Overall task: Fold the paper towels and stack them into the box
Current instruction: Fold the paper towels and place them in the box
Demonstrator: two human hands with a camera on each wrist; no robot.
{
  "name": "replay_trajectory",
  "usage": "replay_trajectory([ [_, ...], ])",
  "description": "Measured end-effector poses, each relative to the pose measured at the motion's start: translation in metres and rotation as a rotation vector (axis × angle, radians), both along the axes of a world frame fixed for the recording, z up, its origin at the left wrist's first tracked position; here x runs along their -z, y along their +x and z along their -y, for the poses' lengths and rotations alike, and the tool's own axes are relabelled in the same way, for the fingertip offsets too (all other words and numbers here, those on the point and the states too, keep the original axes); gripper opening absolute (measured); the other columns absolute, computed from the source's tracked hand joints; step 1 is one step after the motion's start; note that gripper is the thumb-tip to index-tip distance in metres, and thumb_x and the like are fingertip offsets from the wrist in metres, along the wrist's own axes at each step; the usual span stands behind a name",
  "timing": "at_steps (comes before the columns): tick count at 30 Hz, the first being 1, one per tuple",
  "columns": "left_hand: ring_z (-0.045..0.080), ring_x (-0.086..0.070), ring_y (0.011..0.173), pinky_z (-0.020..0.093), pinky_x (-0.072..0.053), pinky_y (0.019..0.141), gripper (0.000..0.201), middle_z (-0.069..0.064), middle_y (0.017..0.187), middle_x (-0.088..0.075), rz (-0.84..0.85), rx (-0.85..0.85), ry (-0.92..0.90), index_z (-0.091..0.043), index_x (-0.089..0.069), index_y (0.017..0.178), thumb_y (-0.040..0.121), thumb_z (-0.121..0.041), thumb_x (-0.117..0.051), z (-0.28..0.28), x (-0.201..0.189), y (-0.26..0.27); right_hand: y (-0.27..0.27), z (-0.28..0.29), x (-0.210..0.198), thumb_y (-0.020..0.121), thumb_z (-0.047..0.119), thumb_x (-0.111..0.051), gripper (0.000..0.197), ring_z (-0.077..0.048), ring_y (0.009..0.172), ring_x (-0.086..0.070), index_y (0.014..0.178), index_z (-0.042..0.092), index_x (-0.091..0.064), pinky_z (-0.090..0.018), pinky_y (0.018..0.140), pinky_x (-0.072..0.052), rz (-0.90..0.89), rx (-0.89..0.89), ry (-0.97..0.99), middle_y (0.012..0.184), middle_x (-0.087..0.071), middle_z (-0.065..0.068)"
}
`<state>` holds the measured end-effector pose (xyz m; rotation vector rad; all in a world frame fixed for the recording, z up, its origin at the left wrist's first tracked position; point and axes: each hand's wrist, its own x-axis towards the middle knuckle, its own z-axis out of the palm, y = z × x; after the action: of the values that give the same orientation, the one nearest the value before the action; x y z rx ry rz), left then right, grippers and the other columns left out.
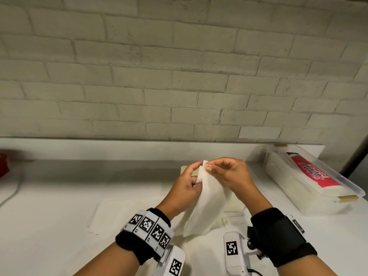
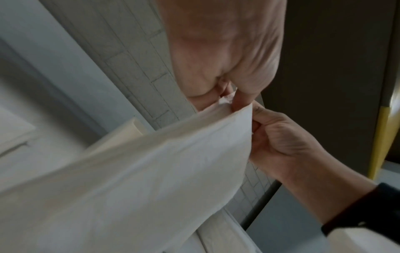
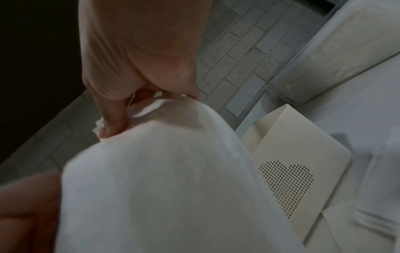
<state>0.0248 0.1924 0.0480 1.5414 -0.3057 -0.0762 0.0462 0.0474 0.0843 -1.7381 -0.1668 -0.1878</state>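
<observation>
Head view showed our left hand point(image 1: 186, 184) and right hand point(image 1: 229, 174) both pinching the towel's point(image 1: 207, 204) top corner, the sheet hanging above the table point(image 1: 59, 226); box point(image 1: 310, 182) at 3 o'clock.

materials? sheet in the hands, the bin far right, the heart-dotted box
Sheet: thin matte white paper, drapes limply, likely tissue.
Bin: clear glossy plastic, contents show through.
Heart-dotted box: cream, smooth, heart of punched dots; thin card or plastic, can't tell.

White brick wall point(image 1: 139, 66), red obj point(image 1: 3, 164), cable point(image 1: 12, 193)
</observation>
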Motion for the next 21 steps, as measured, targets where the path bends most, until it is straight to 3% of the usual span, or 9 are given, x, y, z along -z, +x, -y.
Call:
replay_trajectory([
  [3, 0.027, -0.062, 0.082, 0.035, -0.049, 0.077, 0.026, 0.011, 0.09, -0.069, -0.087, -0.005, -0.094, -0.023, -0.061, 0.108, 0.098, -0.007, -0.043, 0.002, -0.003, 0.0, 0.003, 0.001, 0.003, 0.066, 0.011, -0.082, 0.024, -0.015, 0.085, -0.066, 0.072, 0.033, -0.073, -0.028, 0.08, -0.052, 0.044, 0.063, -0.034, 0.096, -0.069, -0.007],
  [6, 0.02, -0.065, 0.086, 0.031, -0.05, 0.084, 0.028, 0.006, 0.09, -0.072, -0.149, -0.009, -0.158, -0.01, -0.066, 0.098, 0.1, -0.013, -0.038, 0.001, -0.005, 0.001, 0.004, 0.001, 0.006, 0.067, 0.014, -0.081, 0.029, -0.017, 0.092, -0.065, 0.081, 0.038, -0.071, -0.032, 0.089, -0.051, 0.042, 0.083, -0.088, 0.103, -0.066, -0.007],
  [8, 0.014, -0.067, 0.073, 0.022, -0.054, 0.071, 0.028, 0.004, 0.079, -0.073, -0.166, 0.011, -0.176, -0.006, -0.066, 0.093, 0.1, -0.012, -0.038, 0.0, -0.008, 0.0, 0.004, 0.0, 0.005, 0.067, 0.015, -0.082, 0.024, -0.018, 0.091, -0.065, 0.069, 0.037, -0.073, -0.033, 0.09, -0.052, 0.052, 0.086, -0.091, 0.1, -0.066, -0.007],
  [11, -0.004, -0.049, 0.034, 0.006, -0.036, 0.037, 0.029, -0.007, 0.042, -0.058, -0.151, 0.026, -0.201, -0.007, -0.058, 0.079, 0.1, -0.007, -0.037, -0.002, -0.012, 0.0, -0.002, 0.002, 0.0, 0.07, 0.016, -0.079, 0.024, -0.01, 0.097, -0.056, 0.066, 0.037, -0.069, -0.021, 0.089, -0.044, 0.121, 0.074, -0.18, 0.087, -0.063, 0.007],
  [13, -0.004, -0.044, 0.03, 0.007, -0.032, 0.034, 0.03, -0.008, 0.036, -0.052, -0.154, -0.003, -0.191, -0.01, -0.055, 0.074, 0.099, -0.008, -0.039, -0.003, -0.012, 0.001, -0.007, 0.006, -0.005, 0.072, 0.017, -0.077, 0.025, -0.006, 0.099, -0.05, 0.066, 0.038, -0.066, -0.013, 0.087, -0.039, 0.175, 0.041, -0.256, 0.082, -0.061, 0.015],
  [15, -0.001, -0.054, 0.046, 0.007, -0.039, 0.042, 0.028, -0.007, 0.052, -0.061, -0.168, -0.092, -0.192, -0.011, -0.059, 0.078, 0.099, -0.011, -0.041, -0.005, -0.008, 0.009, -0.013, 0.009, -0.008, 0.072, 0.018, -0.077, 0.025, 0.0, 0.093, -0.05, 0.065, 0.039, -0.066, -0.006, 0.082, -0.037, 0.168, -0.026, -0.293, 0.083, -0.06, 0.012],
  [17, 0.01, -0.061, 0.072, 0.014, -0.05, 0.065, 0.023, 0.0, 0.077, -0.068, -0.156, -0.14, -0.192, -0.013, -0.063, 0.086, 0.099, -0.015, -0.043, -0.004, -0.005, 0.014, -0.017, 0.01, -0.007, 0.071, 0.017, -0.077, 0.024, 0.007, 0.085, -0.051, 0.066, 0.038, -0.067, 0.0, 0.075, -0.037, 0.138, -0.1, -0.31, 0.086, -0.059, 0.005],
  [19, 0.018, -0.061, 0.086, 0.029, -0.048, 0.086, 0.023, 0.003, 0.087, -0.068, -0.124, -0.13, -0.186, -0.014, -0.064, 0.091, 0.099, -0.017, -0.043, -0.002, -0.006, 0.015, -0.02, 0.008, -0.005, 0.07, 0.015, -0.078, 0.024, 0.01, 0.083, -0.049, 0.067, 0.037, -0.067, -0.001, 0.075, -0.037, 0.129, -0.152, -0.319, 0.083, -0.06, 0.006],
  [21, 0.017, -0.062, 0.084, 0.029, -0.049, 0.086, 0.024, 0.003, 0.086, -0.068, -0.103, -0.082, -0.173, -0.013, -0.064, 0.092, 0.099, -0.016, -0.041, 0.001, -0.008, 0.013, -0.019, 0.005, -0.002, 0.071, 0.013, -0.077, 0.026, 0.006, 0.086, -0.051, 0.066, 0.037, -0.067, -0.007, 0.08, -0.039, 0.138, -0.145, -0.288, 0.079, -0.061, 0.013],
])
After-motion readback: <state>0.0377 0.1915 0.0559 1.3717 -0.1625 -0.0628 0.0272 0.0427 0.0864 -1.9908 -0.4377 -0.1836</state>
